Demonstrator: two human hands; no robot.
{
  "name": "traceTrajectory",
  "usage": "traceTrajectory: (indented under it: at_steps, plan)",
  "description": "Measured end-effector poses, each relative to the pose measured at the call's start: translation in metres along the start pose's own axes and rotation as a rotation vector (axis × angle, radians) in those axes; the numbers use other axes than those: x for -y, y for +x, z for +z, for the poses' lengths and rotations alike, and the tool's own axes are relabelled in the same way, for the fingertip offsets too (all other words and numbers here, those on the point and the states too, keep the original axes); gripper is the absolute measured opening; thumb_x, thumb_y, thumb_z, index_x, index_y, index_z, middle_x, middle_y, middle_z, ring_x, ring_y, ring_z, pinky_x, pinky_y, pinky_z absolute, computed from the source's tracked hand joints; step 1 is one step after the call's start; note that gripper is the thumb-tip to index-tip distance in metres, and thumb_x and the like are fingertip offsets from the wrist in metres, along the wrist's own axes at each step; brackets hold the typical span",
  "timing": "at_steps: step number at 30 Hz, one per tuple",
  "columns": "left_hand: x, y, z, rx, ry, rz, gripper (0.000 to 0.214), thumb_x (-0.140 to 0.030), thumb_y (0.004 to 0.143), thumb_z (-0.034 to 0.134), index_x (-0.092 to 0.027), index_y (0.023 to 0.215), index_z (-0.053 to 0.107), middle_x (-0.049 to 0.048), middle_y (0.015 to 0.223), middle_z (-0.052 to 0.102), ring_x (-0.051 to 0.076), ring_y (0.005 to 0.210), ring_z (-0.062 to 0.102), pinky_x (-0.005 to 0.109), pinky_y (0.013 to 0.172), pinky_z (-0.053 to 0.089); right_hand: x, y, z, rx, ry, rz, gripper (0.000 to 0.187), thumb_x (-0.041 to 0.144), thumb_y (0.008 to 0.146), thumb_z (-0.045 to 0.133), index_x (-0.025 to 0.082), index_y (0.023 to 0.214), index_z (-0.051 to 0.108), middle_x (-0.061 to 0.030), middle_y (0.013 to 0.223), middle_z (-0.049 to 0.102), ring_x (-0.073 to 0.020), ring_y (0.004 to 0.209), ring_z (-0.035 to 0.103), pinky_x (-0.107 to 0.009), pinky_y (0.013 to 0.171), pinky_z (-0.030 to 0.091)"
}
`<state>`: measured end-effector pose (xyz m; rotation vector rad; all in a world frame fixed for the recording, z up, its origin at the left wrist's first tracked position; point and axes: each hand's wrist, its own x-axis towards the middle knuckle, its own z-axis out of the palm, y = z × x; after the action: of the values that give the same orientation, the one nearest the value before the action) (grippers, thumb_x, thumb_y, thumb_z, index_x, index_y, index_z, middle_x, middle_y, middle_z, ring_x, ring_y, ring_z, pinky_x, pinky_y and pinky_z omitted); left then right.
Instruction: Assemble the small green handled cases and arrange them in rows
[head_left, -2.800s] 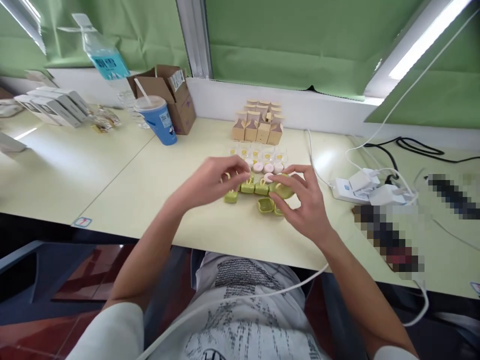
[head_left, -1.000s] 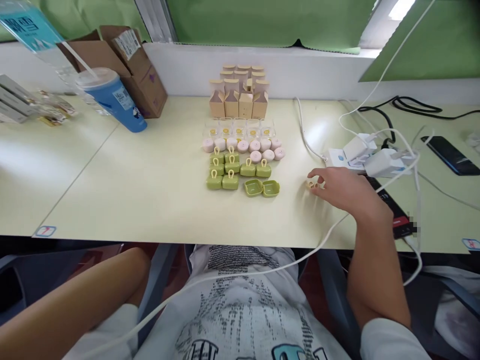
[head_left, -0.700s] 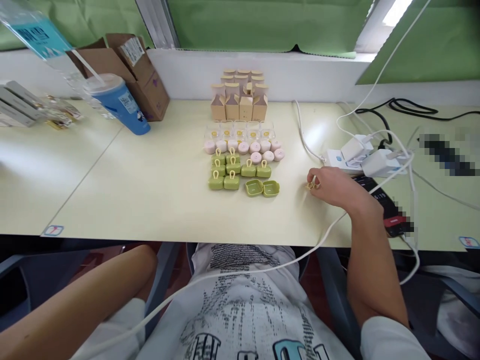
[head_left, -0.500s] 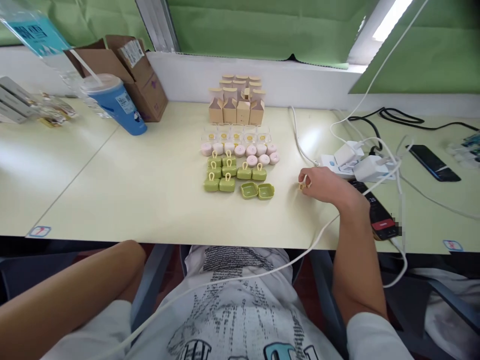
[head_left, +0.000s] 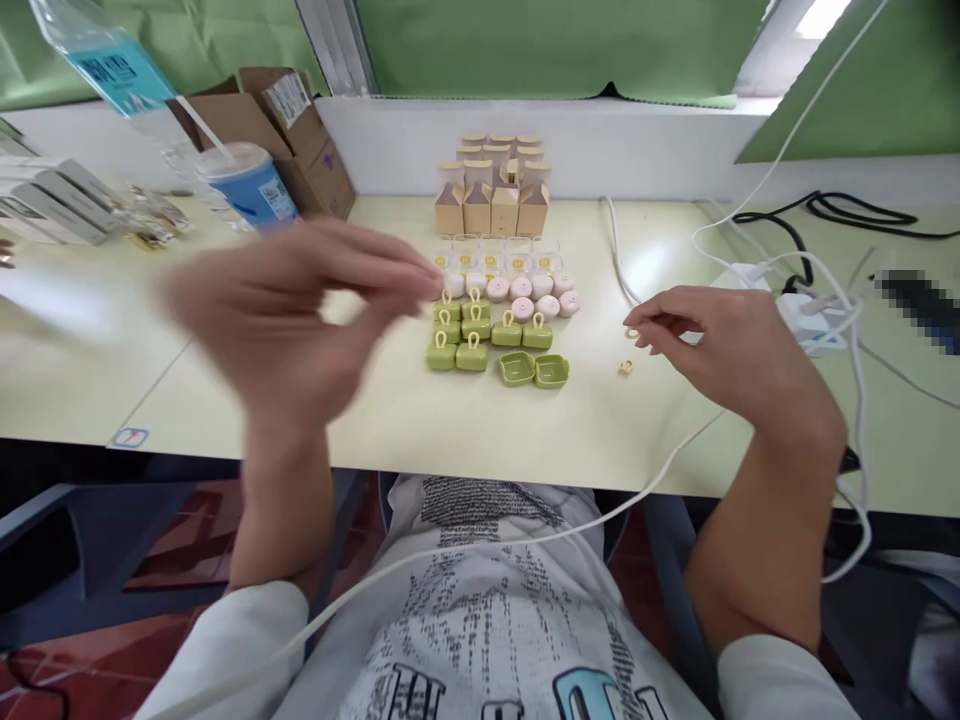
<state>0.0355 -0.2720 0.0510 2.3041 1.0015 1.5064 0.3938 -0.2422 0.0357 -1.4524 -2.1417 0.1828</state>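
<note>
My left hand (head_left: 300, 320) is raised above the table, blurred, its thumb and fingertips brought together in a pinch. Whatever lies between those tips, I cannot make out. Over the table at the right, my right hand (head_left: 731, 350) pinches a small cream loop (head_left: 632, 333) at its fingertips. Just below it a small yellowish clasp-like piece (head_left: 625, 368) lies on the table. Several green lidded mini cases with loop handles (head_left: 472, 355) stand in rows. Two open green shells (head_left: 552, 371) sit in front of them. Behind are pink round pots (head_left: 523, 308) and clear little boxes (head_left: 518, 258).
Small open cardboard boxes (head_left: 450, 210) stand by the wall. At the left are a blue cup (head_left: 251, 190), a bottle (head_left: 124, 75) and a brown carton (head_left: 330, 170). White chargers (head_left: 817, 320) and cables crowd the right. A white cable (head_left: 510, 543) crosses my lap.
My left hand has risen from beside my lap to above the table. My right hand has lifted and shifted right, leaving the small clasp-like piece on the table. The view has shifted slightly.
</note>
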Motion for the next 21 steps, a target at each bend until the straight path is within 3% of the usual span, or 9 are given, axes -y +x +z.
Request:
traceTrajectory:
  at_steps: [1, 3, 5, 6, 11, 15, 18, 21]
  plan:
    - [0.002, 0.0, 0.008, 0.087, 0.102, 0.042, 0.015, -0.032, 0.117, 0.076, -0.022, 0.117, 0.086, 0.0032, 0.117, 0.086, 0.019, 0.102, 0.079, 0.035, 0.09, 0.064, 0.003, 0.0, 0.002, -0.036, 0.039, -0.042, 0.019, 0.018, 0.104, 0.07, 0.027, 0.098, 0.086, -0.0058, 0.098, 0.089, -0.0299, 0.079, 0.085, -0.047, 0.081, 0.068]
    - [0.006, 0.002, 0.027, 0.415, 0.378, 0.099, 0.022, -0.024, 0.116, 0.075, -0.02, 0.099, 0.088, 0.0021, 0.101, 0.086, 0.017, 0.085, 0.076, 0.033, 0.073, 0.051, 0.005, 0.0, 0.009, -0.096, 0.107, -0.109, 0.013, 0.02, 0.103, 0.076, 0.027, 0.097, 0.086, -0.0055, 0.103, 0.089, -0.029, 0.079, 0.086, -0.045, 0.076, 0.069]
    - [0.01, 0.006, 0.047, 0.766, 0.603, 0.093, 0.013, -0.026, 0.111, 0.084, -0.016, 0.105, 0.089, 0.0087, 0.117, 0.087, 0.02, 0.09, 0.078, 0.034, 0.067, 0.043, 0.006, 0.002, 0.016, -0.135, 0.155, -0.165, 0.009, 0.022, 0.103, 0.082, 0.028, 0.098, 0.086, -0.005, 0.105, 0.089, -0.0274, 0.077, 0.087, -0.043, 0.069, 0.07]
    - [0.012, 0.007, 0.056, 0.854, 0.662, 0.103, 0.013, -0.027, 0.109, 0.088, -0.014, 0.109, 0.089, 0.0119, 0.121, 0.086, 0.023, 0.094, 0.079, 0.034, 0.067, 0.042, 0.007, 0.003, 0.019, -0.143, 0.171, -0.196, 0.007, 0.024, 0.104, 0.083, 0.028, 0.099, 0.087, -0.0046, 0.106, 0.089, -0.0264, 0.077, 0.086, -0.042, 0.068, 0.071]
    - [0.023, 0.007, 0.077, 0.885, 0.732, 0.195, 0.019, -0.022, 0.104, 0.091, -0.01, 0.119, 0.09, 0.0229, 0.135, 0.076, 0.039, 0.141, 0.067, 0.038, 0.081, 0.052, 0.018, 0.009, 0.028, -0.105, 0.306, -0.302, 0.006, 0.024, 0.102, 0.091, 0.029, 0.104, 0.09, -0.0005, 0.107, 0.09, -0.0203, 0.078, 0.086, -0.038, 0.078, 0.079]
    - [0.03, 0.004, 0.085, 0.904, 0.712, 0.213, 0.013, -0.01, 0.106, 0.08, -0.011, 0.113, 0.09, 0.022, 0.133, 0.075, 0.038, 0.142, 0.061, 0.038, 0.087, 0.054, 0.033, 0.012, 0.029, -0.18, 0.379, -0.346, 0.014, 0.019, 0.1, 0.092, 0.032, 0.101, 0.089, 0.0019, 0.103, 0.09, -0.0187, 0.082, 0.085, -0.035, 0.078, 0.079]
    - [0.03, 0.003, 0.081, 0.881, 0.661, 0.223, 0.028, 0.002, 0.106, 0.063, -0.012, 0.109, 0.088, 0.0217, 0.133, 0.075, 0.038, 0.142, 0.061, 0.04, 0.093, 0.056, 0.038, 0.013, 0.031, -0.22, 0.423, -0.387, 0.017, 0.017, 0.099, 0.092, 0.034, 0.1, 0.09, 0.0019, 0.101, 0.09, -0.0193, 0.084, 0.084, -0.036, 0.076, 0.077]
    - [0.03, 0.007, 0.062, 0.831, 0.438, 0.174, 0.019, -0.01, 0.112, 0.064, -0.013, 0.11, 0.082, 0.0209, 0.141, 0.071, 0.036, 0.135, 0.068, 0.047, 0.105, 0.059, 0.037, 0.014, 0.034, -0.29, 0.512, -0.378, 0.018, 0.017, 0.097, 0.095, 0.034, 0.1, 0.093, 0.0002, 0.101, 0.09, -0.022, 0.092, 0.086, -0.038, 0.077, 0.077]
